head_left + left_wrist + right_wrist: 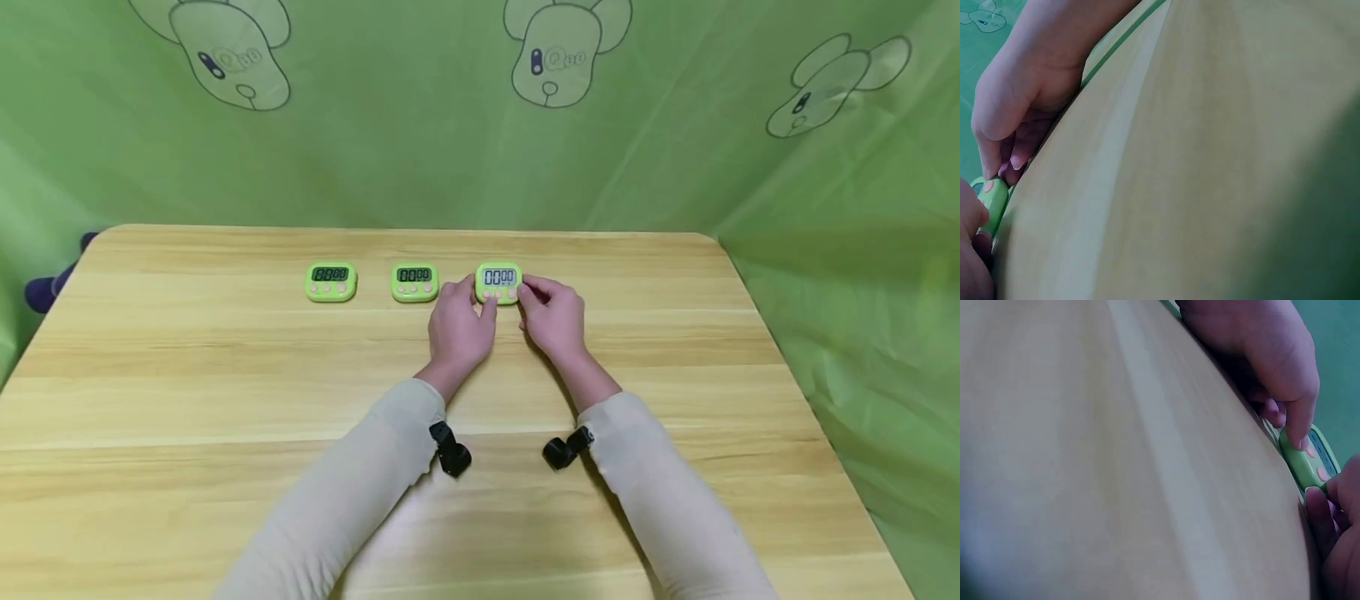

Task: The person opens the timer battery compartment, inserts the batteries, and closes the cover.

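Observation:
A green digital timer (498, 268) with pink buttons lies on the wooden table, its pale screen reading 0000. My left hand (459, 327) holds it at the left side, the thumb on its front edge by the buttons. At the right end, my right hand (557, 321) pinches the same timer between thumb and fingers. The right wrist view shows the left thumb against the front of the timer (1300, 461). From the left wrist, only an end of the timer (995, 199) shows between the hands. Whether a button is pressed down, I cannot tell.
Two similar green timers stand in a row to the left, a middle one (414, 285) and a far-left one (331, 285), both with darker screens. Behind the table (225, 375) hangs a green printed curtain (420, 125). Black wrist cameras (452, 454) sit at both cuffs.

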Available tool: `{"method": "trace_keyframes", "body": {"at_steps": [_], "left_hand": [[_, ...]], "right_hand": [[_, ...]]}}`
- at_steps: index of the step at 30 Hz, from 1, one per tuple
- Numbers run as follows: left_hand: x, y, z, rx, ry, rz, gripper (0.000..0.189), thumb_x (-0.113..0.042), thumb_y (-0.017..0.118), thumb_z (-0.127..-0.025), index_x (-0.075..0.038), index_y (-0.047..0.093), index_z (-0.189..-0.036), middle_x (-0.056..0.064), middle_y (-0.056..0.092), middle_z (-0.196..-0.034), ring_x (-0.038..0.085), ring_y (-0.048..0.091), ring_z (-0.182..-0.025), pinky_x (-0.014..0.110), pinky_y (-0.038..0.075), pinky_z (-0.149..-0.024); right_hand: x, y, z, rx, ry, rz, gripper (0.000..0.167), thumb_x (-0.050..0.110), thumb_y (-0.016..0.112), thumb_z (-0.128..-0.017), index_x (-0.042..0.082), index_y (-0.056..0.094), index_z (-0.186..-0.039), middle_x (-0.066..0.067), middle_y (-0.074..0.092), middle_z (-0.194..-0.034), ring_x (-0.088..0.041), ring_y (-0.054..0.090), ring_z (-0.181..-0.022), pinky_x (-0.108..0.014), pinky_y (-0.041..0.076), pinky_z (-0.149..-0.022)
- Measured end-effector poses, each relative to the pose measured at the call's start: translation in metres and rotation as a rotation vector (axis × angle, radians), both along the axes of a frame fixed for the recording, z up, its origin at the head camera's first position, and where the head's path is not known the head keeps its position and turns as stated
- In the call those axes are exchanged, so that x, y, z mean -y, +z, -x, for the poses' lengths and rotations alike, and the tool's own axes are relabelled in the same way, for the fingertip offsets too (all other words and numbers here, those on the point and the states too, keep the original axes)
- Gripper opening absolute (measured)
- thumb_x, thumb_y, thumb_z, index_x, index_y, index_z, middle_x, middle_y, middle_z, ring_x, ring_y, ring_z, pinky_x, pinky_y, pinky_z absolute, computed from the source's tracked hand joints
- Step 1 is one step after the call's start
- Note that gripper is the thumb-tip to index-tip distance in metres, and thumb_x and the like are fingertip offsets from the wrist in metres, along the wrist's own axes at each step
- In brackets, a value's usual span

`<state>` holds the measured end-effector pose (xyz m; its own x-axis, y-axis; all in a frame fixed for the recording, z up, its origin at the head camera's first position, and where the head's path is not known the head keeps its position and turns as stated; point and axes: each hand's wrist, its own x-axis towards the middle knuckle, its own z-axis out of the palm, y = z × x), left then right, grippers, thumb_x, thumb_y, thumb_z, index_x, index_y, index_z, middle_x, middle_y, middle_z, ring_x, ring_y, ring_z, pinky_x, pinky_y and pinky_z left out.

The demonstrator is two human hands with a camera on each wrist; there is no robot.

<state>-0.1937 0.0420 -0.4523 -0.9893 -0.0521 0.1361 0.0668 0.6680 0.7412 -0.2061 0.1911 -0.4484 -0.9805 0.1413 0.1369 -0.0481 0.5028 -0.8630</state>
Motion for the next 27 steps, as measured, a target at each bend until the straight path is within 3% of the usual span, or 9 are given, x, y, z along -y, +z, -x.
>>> {"method": "trace_keyframes", "body": {"at_steps": [3,6,13,20,24,27], "left_hand": [[-0.001,0.002,0.002,0.011,0.003,0.048,0.051,-0.037,0.058,-0.101,-0.004,0.057,-0.139,0.002,0.052,-0.085,0.017,0.051,-0.073,0.032,0.043,-0.06],[-0.002,0.002,0.003,0.027,0.005,0.069,0.054,-0.039,0.056,-0.102,-0.002,0.055,-0.141,0.003,0.055,-0.083,0.018,0.053,-0.072,0.033,0.045,-0.06],[0.001,0.0,0.006,0.066,-0.007,0.073,0.057,-0.039,0.052,-0.103,0.001,0.051,-0.143,0.016,0.068,-0.11,0.028,0.064,-0.096,0.043,0.052,-0.081],[0.002,0.0,0.006,0.078,-0.022,0.048,0.061,-0.041,0.051,-0.103,0.004,0.048,-0.144,0.018,0.067,-0.116,0.03,0.064,-0.102,0.043,0.052,-0.086],[0.003,0.0,0.002,0.065,-0.02,0.019,0.065,-0.039,0.053,-0.102,0.007,0.042,-0.147,0.013,0.064,-0.097,0.026,0.061,-0.087,0.04,0.051,-0.078],[0.005,-0.001,-0.005,0.083,-0.053,-0.015,0.069,-0.035,0.057,-0.1,0.008,0.036,-0.149,0.007,0.056,-0.088,0.022,0.054,-0.078,0.035,0.047,-0.07]], "right_hand": [[0.0,0.0,0.004,0.013,-0.013,-0.068,0.028,0.02,0.064,-0.1,0.005,0.072,-0.122,-0.011,0.071,-0.093,-0.021,0.061,-0.05,-0.029,0.055,-0.048],[0.001,0.0,0.006,0.022,-0.034,-0.119,0.027,0.023,0.064,-0.1,0.006,0.074,-0.119,-0.01,0.073,-0.094,-0.022,0.063,-0.054,-0.031,0.055,-0.056],[0.003,-0.001,0.005,0.01,-0.048,-0.176,0.027,0.024,0.066,-0.099,0.005,0.076,-0.114,-0.011,0.074,-0.103,-0.025,0.067,-0.101,-0.04,0.053,-0.088],[0.004,-0.001,0.004,0.017,-0.059,-0.174,0.029,0.026,0.062,-0.1,0.005,0.075,-0.115,-0.012,0.073,-0.108,-0.027,0.065,-0.106,-0.042,0.052,-0.091],[0.004,-0.001,0.003,0.057,-0.071,-0.11,0.032,0.029,0.06,-0.101,0.006,0.073,-0.12,-0.01,0.071,-0.109,-0.024,0.063,-0.104,-0.038,0.051,-0.091],[0.005,-0.001,-0.001,0.098,-0.067,-0.032,0.035,0.028,0.059,-0.102,0.005,0.069,-0.125,-0.01,0.068,-0.106,-0.024,0.063,-0.092,-0.037,0.057,-0.077]]}}
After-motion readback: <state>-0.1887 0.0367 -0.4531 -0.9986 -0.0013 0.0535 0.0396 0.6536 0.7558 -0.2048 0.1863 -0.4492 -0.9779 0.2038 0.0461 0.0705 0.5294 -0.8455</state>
